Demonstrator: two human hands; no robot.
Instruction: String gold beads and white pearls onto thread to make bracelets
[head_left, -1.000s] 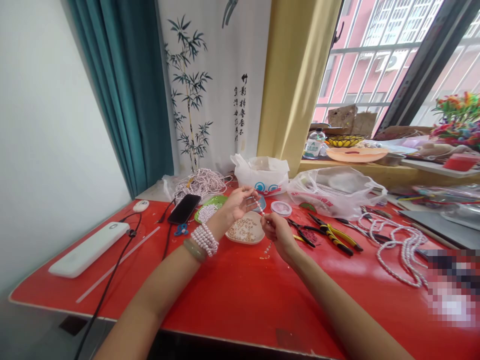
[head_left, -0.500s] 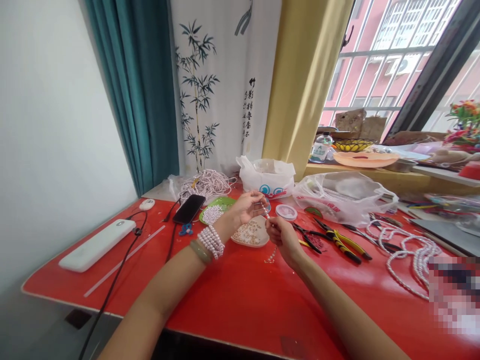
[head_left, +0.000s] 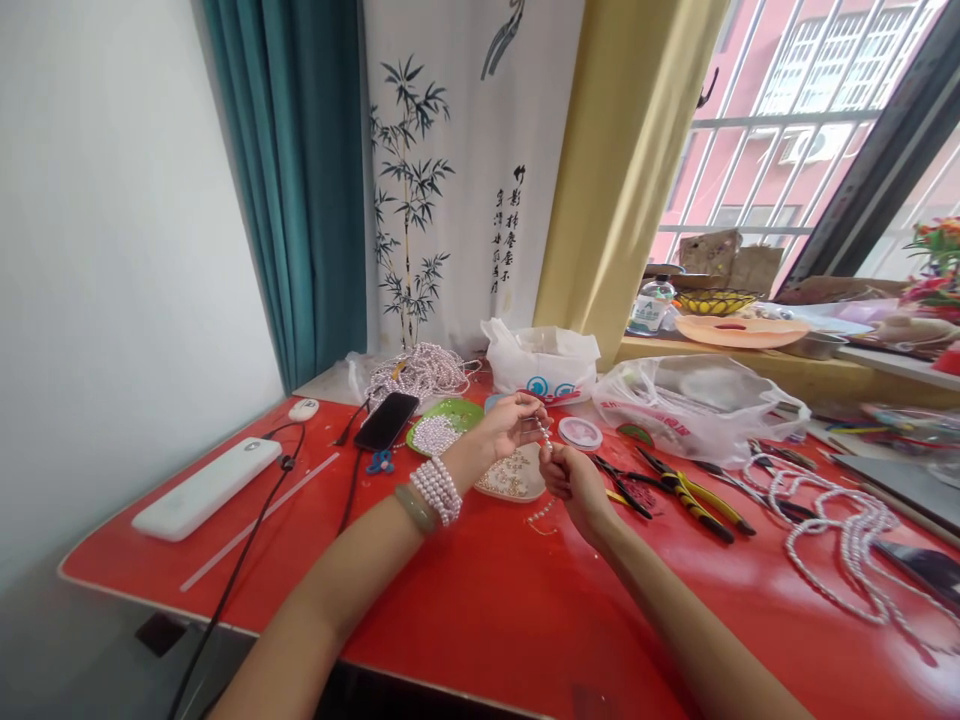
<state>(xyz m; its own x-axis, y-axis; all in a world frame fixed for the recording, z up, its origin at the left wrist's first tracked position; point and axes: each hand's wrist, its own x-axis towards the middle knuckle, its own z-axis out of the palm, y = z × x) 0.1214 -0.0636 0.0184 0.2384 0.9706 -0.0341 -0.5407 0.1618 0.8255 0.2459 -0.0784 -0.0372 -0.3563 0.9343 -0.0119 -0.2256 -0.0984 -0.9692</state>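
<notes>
My left hand [head_left: 514, 422] and my right hand [head_left: 568, 477] are raised close together above a red table [head_left: 480, 590]. Both pinch a short strand of small pearl beads [head_left: 545, 435] between their fingertips; its loose end [head_left: 541, 515] trails onto the table. Right under the hands lies a pale heart-shaped dish [head_left: 512, 478] with small gold-coloured beads. My left wrist wears wound pearl bracelets [head_left: 435, 491] and a green bangle. A green dish of pearls [head_left: 441, 430] sits just left of the hands.
Pliers [head_left: 686, 492] and a clear thread spool [head_left: 580, 432] lie right of the hands; long pearl strands [head_left: 840, 525] lie further right. A black phone [head_left: 386, 420], a white power bank [head_left: 207, 487] with cable and a pearl heap [head_left: 420, 370] are left. Plastic bags [head_left: 697, 395] stand behind.
The view has swung left and up a little. My two hands have drawn closer together, with the bead strand between them held shorter.
</notes>
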